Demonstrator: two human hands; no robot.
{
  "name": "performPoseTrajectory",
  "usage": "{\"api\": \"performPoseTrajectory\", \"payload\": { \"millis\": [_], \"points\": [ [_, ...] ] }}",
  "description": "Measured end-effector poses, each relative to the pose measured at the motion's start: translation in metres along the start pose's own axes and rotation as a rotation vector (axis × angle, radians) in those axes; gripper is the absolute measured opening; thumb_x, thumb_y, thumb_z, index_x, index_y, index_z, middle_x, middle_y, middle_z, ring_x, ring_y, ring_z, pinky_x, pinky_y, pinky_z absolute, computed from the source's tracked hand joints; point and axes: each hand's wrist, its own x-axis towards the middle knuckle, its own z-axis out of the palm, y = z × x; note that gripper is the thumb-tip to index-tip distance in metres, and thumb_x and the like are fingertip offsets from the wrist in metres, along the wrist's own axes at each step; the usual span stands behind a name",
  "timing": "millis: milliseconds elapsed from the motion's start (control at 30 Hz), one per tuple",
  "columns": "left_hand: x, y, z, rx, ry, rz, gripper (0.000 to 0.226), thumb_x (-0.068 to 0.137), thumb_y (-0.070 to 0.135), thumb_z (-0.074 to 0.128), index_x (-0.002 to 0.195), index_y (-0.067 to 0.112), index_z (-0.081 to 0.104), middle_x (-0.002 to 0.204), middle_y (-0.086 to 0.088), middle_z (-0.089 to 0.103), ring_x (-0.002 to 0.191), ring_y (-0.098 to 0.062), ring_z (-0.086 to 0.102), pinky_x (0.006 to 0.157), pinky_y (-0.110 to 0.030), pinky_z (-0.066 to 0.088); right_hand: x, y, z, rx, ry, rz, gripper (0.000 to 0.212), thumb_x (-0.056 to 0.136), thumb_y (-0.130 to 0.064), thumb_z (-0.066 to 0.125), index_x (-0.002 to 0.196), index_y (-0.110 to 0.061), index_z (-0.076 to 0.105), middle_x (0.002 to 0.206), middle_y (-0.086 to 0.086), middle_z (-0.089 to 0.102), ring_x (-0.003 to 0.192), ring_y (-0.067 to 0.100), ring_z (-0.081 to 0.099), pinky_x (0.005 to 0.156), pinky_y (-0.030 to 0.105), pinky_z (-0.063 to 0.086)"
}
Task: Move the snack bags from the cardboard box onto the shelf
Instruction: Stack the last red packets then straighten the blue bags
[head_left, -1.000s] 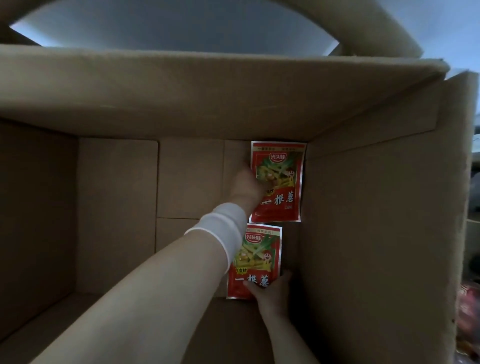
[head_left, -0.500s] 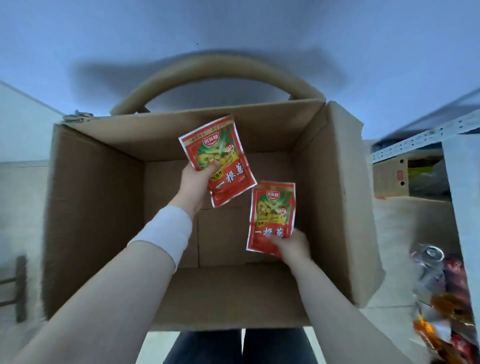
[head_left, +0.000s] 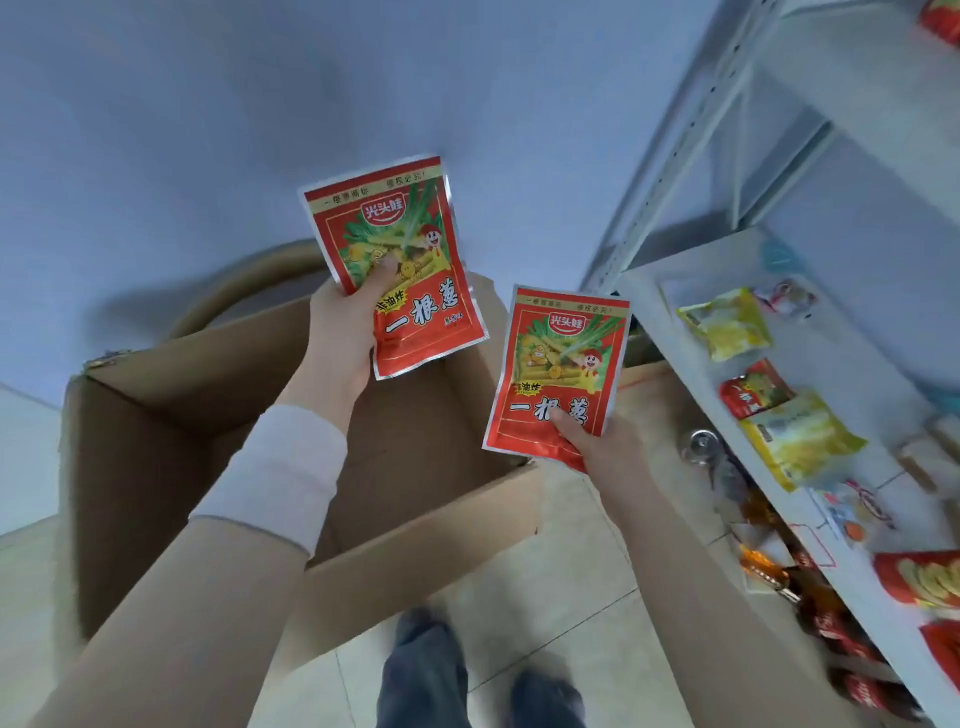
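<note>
- Both red snack bags are now riding clear above the cardboard box (head_left: 218, 467); a second ago they were lying flat on its floor, so the lift is done and the carry to the shelf (head_left: 675, 332) is beginning.
- The left hand (head_left: 343, 338) is gripping the upper snack bag (head_left: 400, 265) at its lower left, thumb curled over the front, tilting it toward eleven o'clock.
- The right hand (head_left: 597, 447) is pinching the lower snack bag (head_left: 561, 364) at its bottom edge, thumb on the print, holding it near upright.
- The shelf is waiting at three o'clock, already carrying yellow and red packets.
- Both bags are reading 光头娃 on a red badge, 一根葱 in big white characters, 非油炸 on yellow.
</note>
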Motion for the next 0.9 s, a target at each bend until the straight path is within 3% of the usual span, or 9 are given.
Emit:
{"api": "performPoseTrajectory", "payload": {
  "millis": [133,200,300,400,467,600,700,900],
  "points": [
    [-0.072,0.01,0.097,0.07,-0.201,0.091,0.013,0.086,0.034,0.065,0.096,0.03,0.059,0.099,0.009,0.069,0.093,-0.015,0.068,0.087,-0.039,0.053,-0.049,0.012,-0.118,0.116,0.174,-0.066,0.028,0.081,-0.027,0.069,0.105,-0.013,0.064,0.085,-0.002,0.07,0.066,0.004,0.068,0.056,0.017,0.053],
    [-0.12,0.005,0.156,0.086,-0.316,0.122,0.011,0.085,0.034,0.067,0.092,0.03,0.06,0.095,0.011,0.07,0.088,-0.013,0.069,0.083,-0.037,0.053,-0.077,0.026,-0.189,0.14,0.28,-0.101,0.023,0.08,-0.032,0.07,0.098,-0.018,0.065,0.089,0.0,0.071,0.074,0.01,0.068,0.064,0.022,0.053],
    [-0.205,-0.017,0.248,0.089,-0.468,0.171,0.007,0.085,0.032,0.066,0.089,0.029,0.061,0.078,0.015,0.072,0.069,-0.005,0.071,0.064,-0.025,0.052,-0.128,0.054,-0.301,0.176,0.427,-0.137,0.012,0.08,-0.034,0.069,0.082,-0.027,0.06,0.083,-0.006,0.068,0.077,0.011,0.065,0.07,0.024,0.051],
    [-0.296,-0.044,0.343,0.102,-0.658,0.156,0.01,0.085,0.033,0.066,0.091,0.027,0.061,0.075,0.015,0.072,0.065,-0.002,0.07,0.053,-0.018,0.051,-0.183,0.089,-0.412,0.218,0.595,-0.131,0.02,0.08,-0.036,0.068,0.091,-0.022,0.06,0.087,-0.002,0.069,0.078,0.013,0.065,0.069,0.026,0.051],
    [-0.354,-0.061,0.4,0.113,-0.775,0.139,0.011,0.084,0.032,0.066,0.092,0.026,0.062,0.079,0.012,0.072,0.067,-0.004,0.071,0.055,-0.02,0.053,-0.219,0.111,-0.478,0.259,0.704,-0.109,0.026,0.078,-0.04,0.069,0.092,-0.019,0.06,0.089,0.001,0.07,0.078,0.016,0.067,0.067,0.028,0.052],
    [-0.442,-0.09,0.498,0.186,-0.947,0.166,0.017,0.082,0.035,0.068,0.093,0.024,0.063,0.088,0.005,0.073,0.077,-0.013,0.071,0.068,-0.03,0.053,-0.272,0.151,-0.583,0.312,0.887,-0.092,0.016,0.079,-0.038,0.068,0.076,-0.025,0.058,0.075,-0.001,0.068,0.07,0.016,0.066,0.062,0.028,0.052],
    [-0.487,-0.114,0.562,0.255,-1.052,0.193,0.018,0.082,0.038,0.066,0.089,0.023,0.061,0.086,0.006,0.071,0.077,-0.013,0.07,0.068,-0.03,0.052,-0.295,0.182,-0.641,0.384,0.987,-0.095,0.015,0.077,-0.037,0.071,0.082,-0.026,0.063,0.078,-0.002,0.072,0.074,0.019,0.069,0.07,0.034,0.055],
    [-0.544,-0.166,0.678,0.333,-1.208,0.235,0.017,0.083,0.038,0.066,0.087,0.023,0.062,0.09,0.001,0.072,0.082,-0.019,0.07,0.074,-0.034,0.054,-0.3,0.216,-0.758,0.446,1.123,-0.104,0.009,0.082,-0.023,0.068,0.084,-0.02,0.06,0.077,-0.002,0.066,0.07,0.013,0.064,0.057,0.022,0.046]
  ]
}}
